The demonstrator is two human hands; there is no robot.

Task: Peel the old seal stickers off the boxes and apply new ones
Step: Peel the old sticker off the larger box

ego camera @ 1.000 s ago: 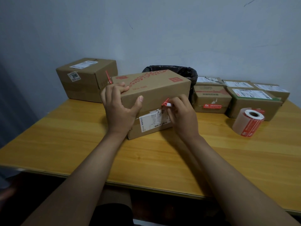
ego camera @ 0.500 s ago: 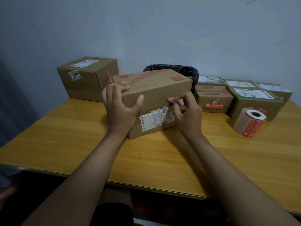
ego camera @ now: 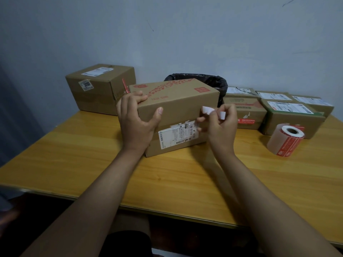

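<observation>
Head view shows the left hand (ego camera: pixel 136 123) gripping the left end of the printed carton (ego camera: pixel 174 115), which stands near the middle of the bench (ego camera: pixel 92 164), while the right hand (ego camera: pixel 220 125) pinches the old seal sticker (ego camera: pixel 207 110), its white backing curled outward, just off the carton's upper front edge. To finish well, I judge the peel should run low and slow along the cardboard, the left hand bracing against the pull. Open room lies toward the near edge; the sticker roll (ego camera: pixel 285 140) lies by the right edge, smaller boxes (ego camera: pixel 246 112) crowd the far right corner, and a black-lined bin (ego camera: pixel 215 83) sits behind.
</observation>
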